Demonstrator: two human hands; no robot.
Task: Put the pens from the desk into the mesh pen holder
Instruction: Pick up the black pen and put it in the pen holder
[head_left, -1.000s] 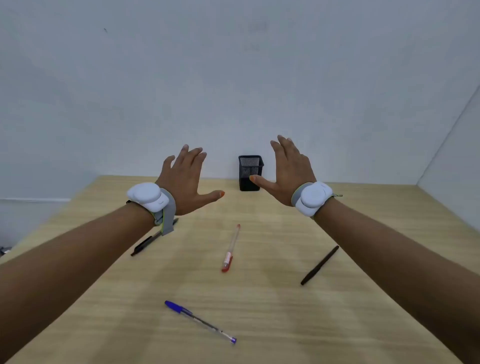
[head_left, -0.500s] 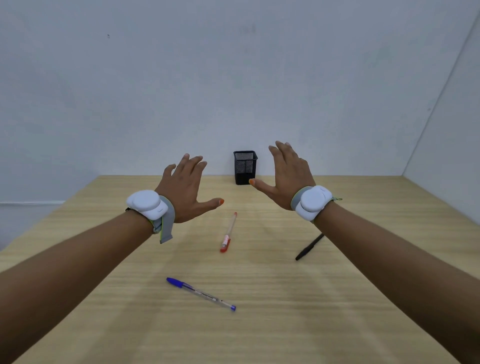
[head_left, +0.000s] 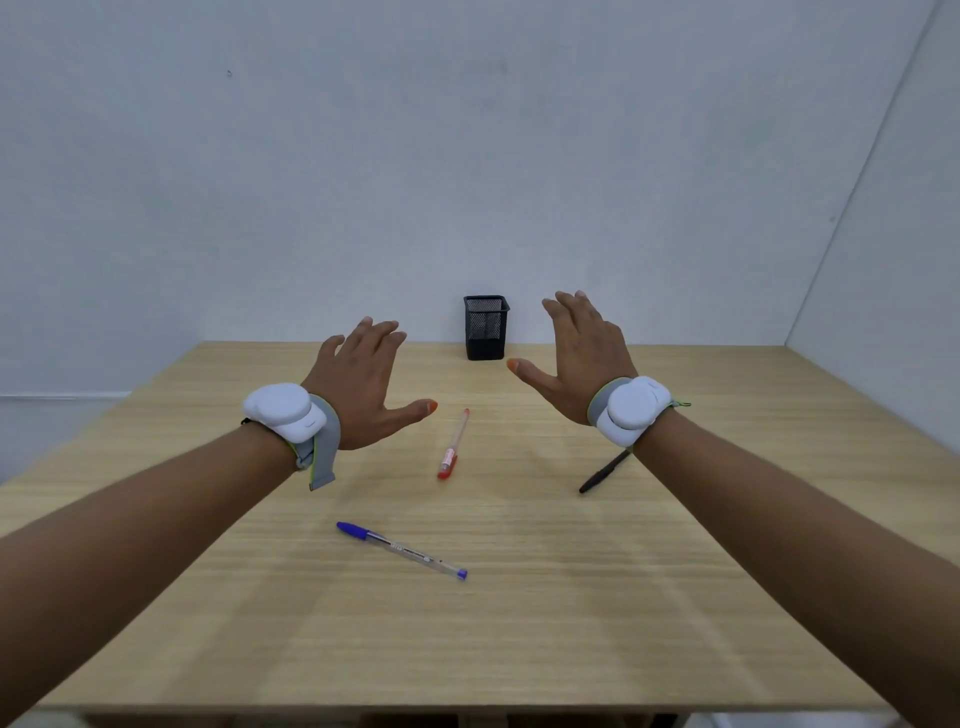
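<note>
Both hands (head_left: 363, 384) (head_left: 582, 358) spread empty, three pens (head_left: 453, 445) (head_left: 402, 550) (head_left: 605, 472) visible on desk (head_left: 519, 623), one mesh holder (head_left: 485, 327)

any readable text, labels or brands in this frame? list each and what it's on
Nothing reads clearly.
Blue pen: a small dark print on the clear barrel, too blurred to read.
Red pen: a pale label near the red end, too small to read.
Black pen, mesh pen holder, both wrist devices: no markings visible.

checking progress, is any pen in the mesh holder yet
No, the mesh holder looks empty, while the red pen, blue pen and black pen lie on the desk.
</note>
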